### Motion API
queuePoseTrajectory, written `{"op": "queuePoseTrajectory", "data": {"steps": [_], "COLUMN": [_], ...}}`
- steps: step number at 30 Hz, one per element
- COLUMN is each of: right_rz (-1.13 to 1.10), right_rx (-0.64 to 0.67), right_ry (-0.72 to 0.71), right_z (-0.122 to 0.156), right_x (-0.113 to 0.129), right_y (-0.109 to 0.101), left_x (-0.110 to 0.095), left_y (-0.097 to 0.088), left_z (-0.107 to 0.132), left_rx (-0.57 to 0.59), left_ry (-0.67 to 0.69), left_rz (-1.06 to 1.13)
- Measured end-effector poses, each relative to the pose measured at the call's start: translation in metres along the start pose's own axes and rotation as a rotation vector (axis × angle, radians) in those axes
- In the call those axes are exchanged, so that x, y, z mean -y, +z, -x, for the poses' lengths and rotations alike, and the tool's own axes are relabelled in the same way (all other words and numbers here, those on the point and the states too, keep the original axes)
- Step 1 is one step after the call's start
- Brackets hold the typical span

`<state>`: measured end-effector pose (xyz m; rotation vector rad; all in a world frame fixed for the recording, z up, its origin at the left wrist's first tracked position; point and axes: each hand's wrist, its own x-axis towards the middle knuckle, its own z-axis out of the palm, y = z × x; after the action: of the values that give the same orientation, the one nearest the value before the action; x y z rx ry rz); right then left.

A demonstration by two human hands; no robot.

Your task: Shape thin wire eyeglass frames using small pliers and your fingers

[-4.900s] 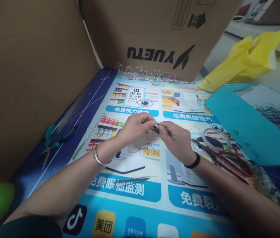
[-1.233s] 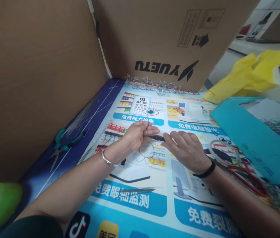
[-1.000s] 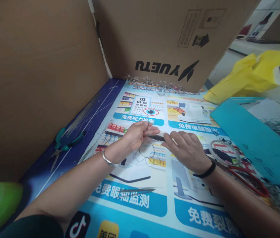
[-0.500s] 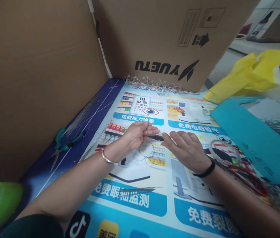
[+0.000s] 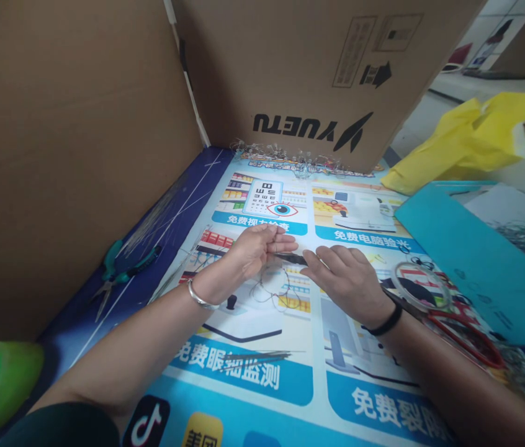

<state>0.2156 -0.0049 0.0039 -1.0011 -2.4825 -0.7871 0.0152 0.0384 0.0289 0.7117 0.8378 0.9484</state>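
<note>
My right hand (image 5: 346, 279) is closed around dark pliers (image 5: 293, 257), whose slim jaws point left toward my other hand; the handles are mostly hidden in the palm. Close by, my left hand (image 5: 257, 248) has its thumb and forefinger pinched together while the other fingers stretch out toward the jaws. What it pinches is too small to make out, possibly thin wire. Below the hands, thin wire loops (image 5: 274, 288) lie over the printed sheet. Nearer to me is a small bundle of straight dark wires (image 5: 257, 356).
Cardboard panels (image 5: 290, 74) rise at the left and back. Teal-handled pliers (image 5: 118, 267) lie left. Red-handled scissors (image 5: 470, 338), a clear ring-shaped roll (image 5: 421, 285) and a blue folder (image 5: 458, 267) are on the right. A green tape roll (image 5: 15, 385) sits front left.
Both hands have shifted very slightly left, with the pliers still in my right hand. The other things have stayed in place.
</note>
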Motion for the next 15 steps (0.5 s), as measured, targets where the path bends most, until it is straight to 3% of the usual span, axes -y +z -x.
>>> {"op": "queuePoseTrajectory", "data": {"steps": [15], "right_rz": [-0.051], "right_rx": [0.150], "right_ry": [0.065], "right_z": [-0.0047], "right_x": [0.0020], "right_y": [-0.0024], "left_x": [0.0028], "left_y": [-0.0093], "left_z": [-0.0053], "left_rx": [0.153], "left_ry": [0.088], "left_rz": [-0.197]}}
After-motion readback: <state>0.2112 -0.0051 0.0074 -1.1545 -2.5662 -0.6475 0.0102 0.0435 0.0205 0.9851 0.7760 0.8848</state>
